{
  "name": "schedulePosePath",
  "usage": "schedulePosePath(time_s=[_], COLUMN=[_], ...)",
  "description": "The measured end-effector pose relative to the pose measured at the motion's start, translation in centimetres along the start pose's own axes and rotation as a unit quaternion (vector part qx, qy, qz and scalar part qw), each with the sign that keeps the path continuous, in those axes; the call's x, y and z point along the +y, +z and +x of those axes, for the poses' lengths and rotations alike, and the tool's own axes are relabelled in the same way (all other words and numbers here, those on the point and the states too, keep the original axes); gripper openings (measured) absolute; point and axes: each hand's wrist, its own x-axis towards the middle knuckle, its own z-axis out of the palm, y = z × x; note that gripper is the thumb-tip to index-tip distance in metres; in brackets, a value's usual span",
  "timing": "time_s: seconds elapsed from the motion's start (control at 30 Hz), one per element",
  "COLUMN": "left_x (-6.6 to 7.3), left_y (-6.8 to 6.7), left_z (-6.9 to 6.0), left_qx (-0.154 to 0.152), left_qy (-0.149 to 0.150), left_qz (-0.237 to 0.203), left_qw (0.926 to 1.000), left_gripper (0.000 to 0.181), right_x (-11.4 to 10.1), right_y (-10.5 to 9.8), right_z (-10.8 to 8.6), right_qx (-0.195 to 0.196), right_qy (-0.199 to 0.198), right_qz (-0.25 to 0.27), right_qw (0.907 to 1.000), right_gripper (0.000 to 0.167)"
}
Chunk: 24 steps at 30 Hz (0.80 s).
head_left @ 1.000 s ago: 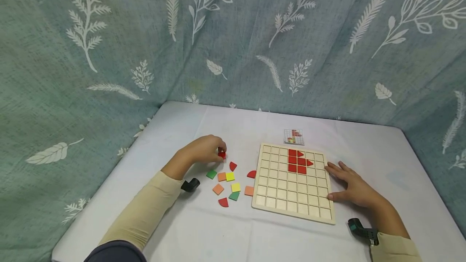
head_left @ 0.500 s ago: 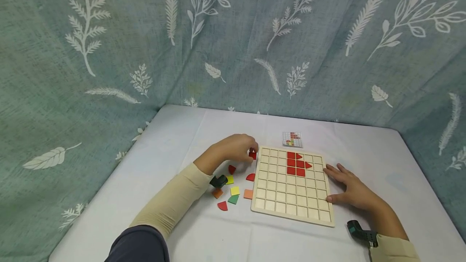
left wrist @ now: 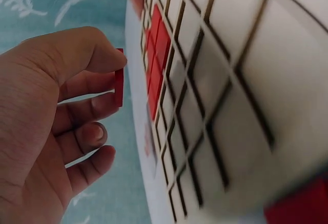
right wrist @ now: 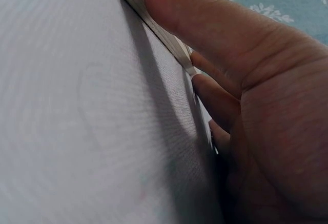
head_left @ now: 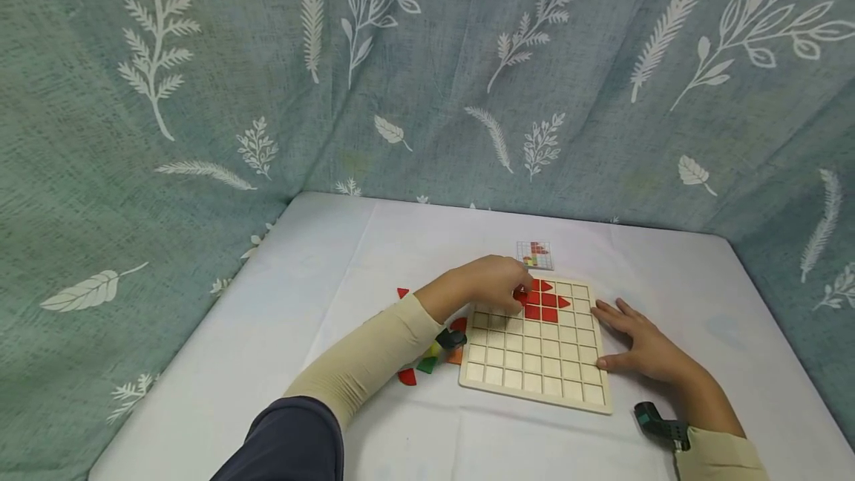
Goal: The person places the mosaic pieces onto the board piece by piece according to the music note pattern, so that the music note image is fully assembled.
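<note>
One red tile (left wrist: 119,84), in the pinching grip of the left hand (head_left: 497,284), was over the grid board (head_left: 514,358), just left of the red pieces (head_left: 549,300), contact hard to judge, the right hand (head_left: 641,347), fingers spread, resting farther off against the board's right edge.

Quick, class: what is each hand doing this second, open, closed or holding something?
Left hand: closed, pinching a red piece between thumb and fingers.
Right hand: open, touching the edge of the board.
</note>
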Motion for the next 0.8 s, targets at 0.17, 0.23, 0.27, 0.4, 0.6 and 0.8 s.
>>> schedulePosePath(time_s=[0.17,0.23,0.27,0.4,0.6,0.8], left_x=[1.0,1.3,1.5,2.1,3.0,3.7], left_y=[0.5,0.6,0.7,1.0,1.6,2.1], left_z=[1.6,2.1,2.4,3.5,5.3,6.5], left_qx=[0.005,0.007,0.008,0.009,0.006,0.005], left_qy=[0.016,0.021,0.022,0.033,0.047,0.045], left_qz=[0.005,0.008,0.009,0.014,0.023,0.026], left_qw=[0.9998,0.9997,0.9997,0.9993,0.9986,0.9986], left_gripper=[0.01,0.009,0.009,0.011,0.021,0.016], right_x=[0.1,0.3,0.4,0.6,0.5,0.6], right_y=[0.0,0.0,0.0,0.0,-0.3,-0.2], right_z=[0.1,0.2,0.2,0.3,0.2,0.1], right_qx=[-0.003,-0.003,-0.004,-0.006,-0.003,-0.003], right_qy=[-0.001,-0.001,0.0,-0.003,-0.012,-0.01], right_qz=[0.003,0.003,0.003,0.004,0.009,0.014], right_qw=[1.0,1.0,1.0,1.0,0.9999,0.9998], right_gripper=[0.103,0.103,0.102,0.102,0.1,0.1])
